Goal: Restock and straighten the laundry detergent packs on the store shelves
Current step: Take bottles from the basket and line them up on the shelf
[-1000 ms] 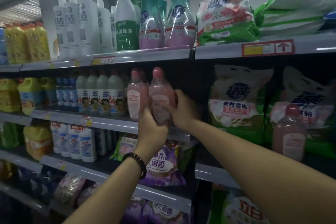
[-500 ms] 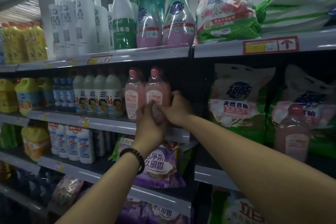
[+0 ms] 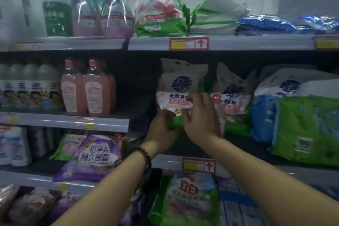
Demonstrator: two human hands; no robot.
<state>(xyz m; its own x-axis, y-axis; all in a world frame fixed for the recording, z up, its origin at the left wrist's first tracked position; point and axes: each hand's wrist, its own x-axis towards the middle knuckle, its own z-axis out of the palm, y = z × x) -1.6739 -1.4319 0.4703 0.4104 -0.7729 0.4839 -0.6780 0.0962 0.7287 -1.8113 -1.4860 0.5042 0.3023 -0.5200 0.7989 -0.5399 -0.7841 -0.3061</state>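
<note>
A white, pink and green detergent pack stands upright on the middle shelf. My left hand grips its lower left corner. Fingers of my right hand pinch the pack's front at the label. A lone pink bottle stands just behind my right hand, mostly hidden by it. A second matching pack leans to the right of that bottle. Two pink bottles stand side by side on the shelf section to the left.
A blue-white pack and a green pack lie at the right of the same shelf. Flat packs and tall bottles fill the top shelf. A purple pack and a green one sit on lower shelves.
Both hands let go of the pink bottle, which now stands beside its twin, and moved right onto the detergent pack. The view swung right with them.
</note>
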